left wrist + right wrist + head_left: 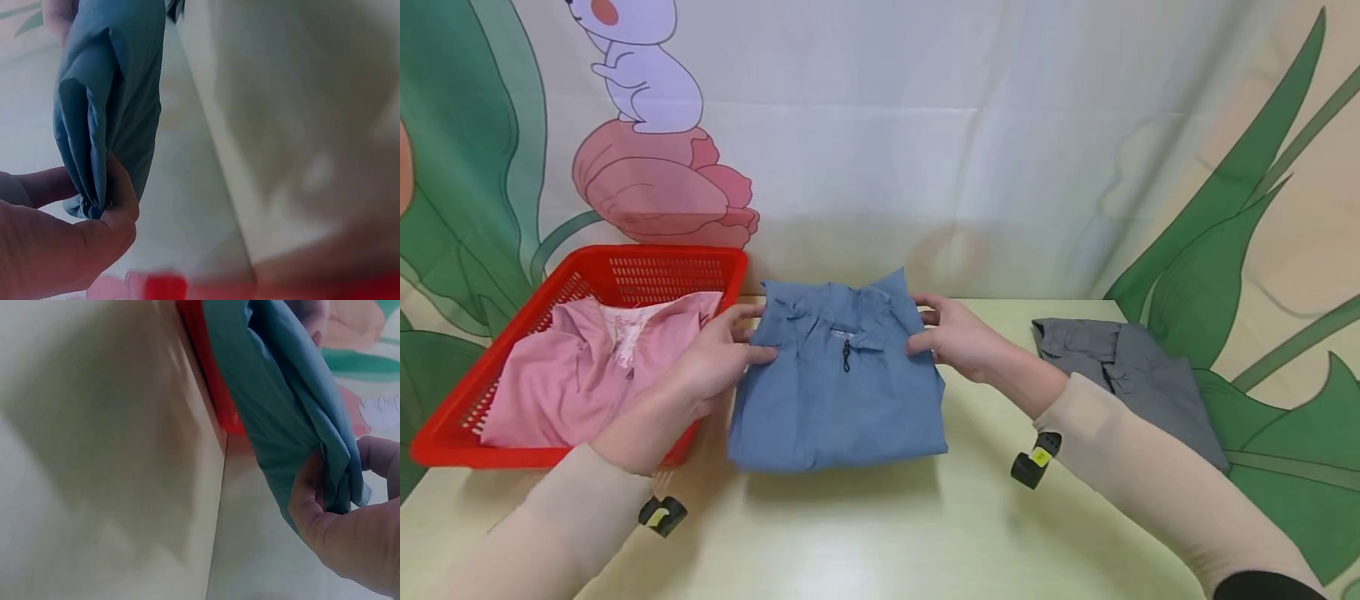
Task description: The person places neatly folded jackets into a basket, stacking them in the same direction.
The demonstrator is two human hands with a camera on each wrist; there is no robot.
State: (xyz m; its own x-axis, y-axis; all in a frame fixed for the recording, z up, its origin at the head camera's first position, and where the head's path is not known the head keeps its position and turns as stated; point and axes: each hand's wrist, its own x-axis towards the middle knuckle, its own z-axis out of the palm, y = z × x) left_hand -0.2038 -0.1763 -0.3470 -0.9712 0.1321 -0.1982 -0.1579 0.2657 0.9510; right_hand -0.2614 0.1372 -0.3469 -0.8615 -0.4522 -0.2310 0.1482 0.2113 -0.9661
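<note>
A folded blue jacket (pixel 842 392) with a gathered collar and a black zipper pull is held up over the table between both hands. My left hand (pixel 718 354) pinches its left edge near the collar, thumb on the front face. On the opposite edge, my right hand (pixel 958 342) pinches it the same way. The left wrist view shows thumb and fingers of the left hand (pixel 69 244) closed round the layered fold of the jacket (pixel 119 81). In the right wrist view, the right hand (pixel 350 531) grips the other side of the cloth (pixel 269 406).
At the left stands a red plastic basket (pixel 456 417) with a folded pink garment (pixel 580 375) in it. A folded dark grey garment (pixel 1138 375) lies on the table (pixel 1000 533) at the right. Behind the table hangs a printed curtain (pixel 865 167).
</note>
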